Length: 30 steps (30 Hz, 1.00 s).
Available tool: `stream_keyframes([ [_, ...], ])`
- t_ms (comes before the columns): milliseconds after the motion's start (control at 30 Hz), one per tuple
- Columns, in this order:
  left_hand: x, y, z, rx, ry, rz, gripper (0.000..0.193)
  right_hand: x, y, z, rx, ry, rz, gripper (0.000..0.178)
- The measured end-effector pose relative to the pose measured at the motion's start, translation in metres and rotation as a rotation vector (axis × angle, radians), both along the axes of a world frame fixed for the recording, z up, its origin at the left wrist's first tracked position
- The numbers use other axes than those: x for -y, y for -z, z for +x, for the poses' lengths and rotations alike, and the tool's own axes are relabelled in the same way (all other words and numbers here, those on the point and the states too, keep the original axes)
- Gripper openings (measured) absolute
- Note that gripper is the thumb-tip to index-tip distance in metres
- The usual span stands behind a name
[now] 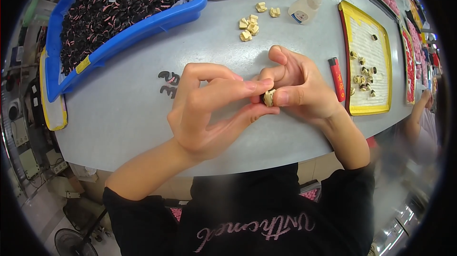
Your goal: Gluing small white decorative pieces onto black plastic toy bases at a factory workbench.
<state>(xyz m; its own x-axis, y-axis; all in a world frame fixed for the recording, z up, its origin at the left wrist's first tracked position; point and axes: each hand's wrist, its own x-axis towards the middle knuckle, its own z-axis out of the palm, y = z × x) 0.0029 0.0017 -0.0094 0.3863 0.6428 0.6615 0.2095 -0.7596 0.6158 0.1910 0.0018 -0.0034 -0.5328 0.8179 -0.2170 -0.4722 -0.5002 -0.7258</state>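
Both hands meet over the table (pixel 109 127), pinching one small cream-and-black piece (pixel 269 98) between them. Left hand (pixel 204 113): forefinger over the top, thumb underneath. Right hand (pixel 307 89): thumb on the near side of the piece, other fingers curled behind, so how they grip there I cannot tell. Most of the piece is covered, and whether its dark and cream parts sit squarely together is hidden too.

With so little surface between the fingertips, the likeliest trouble is a slip: uneven pressure from the two thumbs could twist the parts out of line or make the piece pop out onto the table. Just left of the left hand lie loose black bits (pixel 169 83), which a swinging left wrist might scatter. Beyond the hands sit loose cream pieces (pixel 249 26); a careless reach could mix a dropped piece in among them. Near these stands a squeeze bottle (pixel 304 11) with a blue tip, which an outstretched right hand might knock over; if it holds glue, stray drops could stick to the fingers. To the right of the right hand, a red lighter (pixel 336 80) lies beside the yellow-edged tray (pixel 388 61), where a sideways sweep could jostle the small pieces (pixel 365 73) inside.
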Motion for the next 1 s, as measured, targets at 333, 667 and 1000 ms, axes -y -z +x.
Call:
stream_keyframes([
  [333,0.002,0.000,0.008,0.116,-0.030,0.106,0.043,0.005,0.000,-0.001,-0.194,-0.013,0.059,0.046],
  [667,0.010,0.001,0.001,0.137,0.067,0.199,0.026,0.009,-0.002,-0.005,-0.244,-0.151,0.151,0.055],
  [1000,0.016,-0.006,-0.002,0.103,0.093,0.146,0.021,0.013,-0.003,-0.008,-0.195,-0.169,0.123,0.067],
])
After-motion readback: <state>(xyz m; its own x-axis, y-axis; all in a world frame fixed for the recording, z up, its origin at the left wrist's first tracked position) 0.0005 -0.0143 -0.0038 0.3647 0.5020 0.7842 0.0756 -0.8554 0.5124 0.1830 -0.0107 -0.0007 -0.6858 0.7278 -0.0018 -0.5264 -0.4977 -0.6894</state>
